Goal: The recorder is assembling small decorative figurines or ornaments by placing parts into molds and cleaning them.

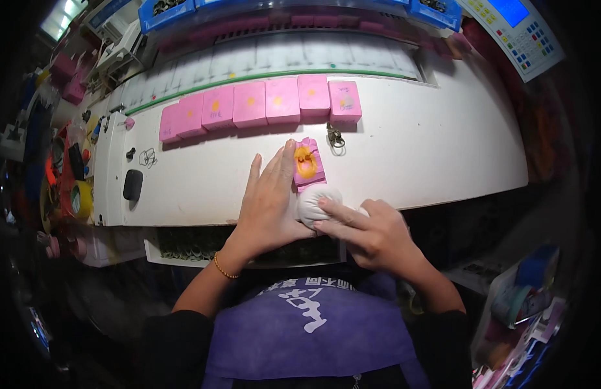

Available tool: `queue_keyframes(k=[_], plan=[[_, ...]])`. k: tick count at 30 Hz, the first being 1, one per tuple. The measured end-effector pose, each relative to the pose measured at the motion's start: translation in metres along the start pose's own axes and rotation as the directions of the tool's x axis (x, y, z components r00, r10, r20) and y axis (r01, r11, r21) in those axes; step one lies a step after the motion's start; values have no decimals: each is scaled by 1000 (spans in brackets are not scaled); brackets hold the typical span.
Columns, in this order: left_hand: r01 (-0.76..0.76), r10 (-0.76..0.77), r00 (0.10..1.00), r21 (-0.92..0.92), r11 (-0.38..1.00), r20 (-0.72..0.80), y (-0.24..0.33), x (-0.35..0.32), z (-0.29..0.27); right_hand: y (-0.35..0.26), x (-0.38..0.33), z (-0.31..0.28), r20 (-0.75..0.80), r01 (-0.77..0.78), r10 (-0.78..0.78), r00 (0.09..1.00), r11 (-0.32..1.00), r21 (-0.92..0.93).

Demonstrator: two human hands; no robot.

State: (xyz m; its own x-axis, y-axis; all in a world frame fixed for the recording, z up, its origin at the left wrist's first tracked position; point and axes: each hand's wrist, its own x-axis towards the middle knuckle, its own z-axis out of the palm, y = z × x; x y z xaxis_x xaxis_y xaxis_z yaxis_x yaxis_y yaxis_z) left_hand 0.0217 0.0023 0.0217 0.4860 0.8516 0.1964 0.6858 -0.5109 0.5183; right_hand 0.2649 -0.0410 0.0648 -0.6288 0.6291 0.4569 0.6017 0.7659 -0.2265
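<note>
Pink block [317,170] with an orange-yellow oval on its face lies at the centre of the frame, on the white worktop, just above a white cloth bundle [318,194]. The block looks rubbery, light and slightly yielding, with uneven edges; its side walls seem the best place to take hold, leaving the marked face free. The bundle appears soft, gathered and easily squashed, best held by its folds.

The left hand [266,198] lies along the block's left side, its fingers extended, with a gap between some tips and the thumb set well apart, reaching toward the bundle's lower edge. The right hand [379,238] presses two digits against the bundle, while its other fingers curl back around more white cloth; whether they pinch it tightly cannot be told.

Seven pink blocks [250,104] stand in a slanting row across the upper middle, with a small cluster of metal rings [336,136] below the row's right end. The worktop [436,152] looks smooth and hard. A dark oval object [133,185] rests at its left. Blue bins [169,15] line the top edge, and a keypad panel [522,35] fills the upper right.
</note>
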Motion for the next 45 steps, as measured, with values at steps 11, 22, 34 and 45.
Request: queue_keyframes(k=[11, 22, 34, 45], plan=[[36, -39, 999, -78, 996, -33, -1, 0, -2, 10, 65, 14, 96, -211, 215, 972, 976, -59], [20, -20, 1000, -10, 1000, 7, 9, -3, -8, 28, 28, -8, -208, -427, 375, 903, 829, -362], [-19, -167, 975, -803, 596, -147, 12, -18, 21, -11, 1, 80, 77, -361, 600, 796, 370, 856], [39, 11, 959, 170, 985, -282, 10, -13, -21, 36, 28, 62, -281, -491, 581, 764, 806, 331]])
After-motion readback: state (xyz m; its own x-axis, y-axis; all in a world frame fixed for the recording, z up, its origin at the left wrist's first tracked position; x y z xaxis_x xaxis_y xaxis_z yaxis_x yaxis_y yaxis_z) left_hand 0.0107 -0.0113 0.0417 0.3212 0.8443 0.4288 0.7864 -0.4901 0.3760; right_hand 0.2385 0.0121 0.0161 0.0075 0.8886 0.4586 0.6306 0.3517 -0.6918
